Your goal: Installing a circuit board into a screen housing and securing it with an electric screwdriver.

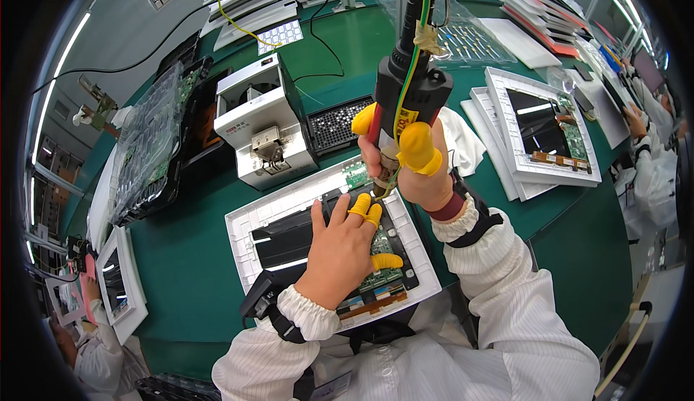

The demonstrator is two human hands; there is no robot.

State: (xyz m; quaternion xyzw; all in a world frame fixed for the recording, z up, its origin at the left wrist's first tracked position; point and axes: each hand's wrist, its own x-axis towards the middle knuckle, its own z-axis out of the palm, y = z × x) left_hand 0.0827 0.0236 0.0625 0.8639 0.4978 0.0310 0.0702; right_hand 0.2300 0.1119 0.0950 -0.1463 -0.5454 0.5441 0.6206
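Note:
A white plastic panel frame (249, 216) lies on the table before me, with a black display module and green circuit board (383, 245) inside it. My left hand (343, 251) rests flat on the module, fingers spread, with yellow finger cots on some fingers. My right hand (416, 159), also in yellow cots, is wrapped round an upright black electric screwdriver (416, 86) with a cable running up from it. The screwdriver's tip points down at the panel's far edge, close to my left fingertips. Whether it touches a screw is hidden.
Beyond the panel stand a white screw feeder machine (264, 122) and a black perforated tray (340, 125). Another white panel (546, 130) lies stacked at right. Circuit boards in clear trays (155, 133) stand at left. Co-workers' hands show at both sides.

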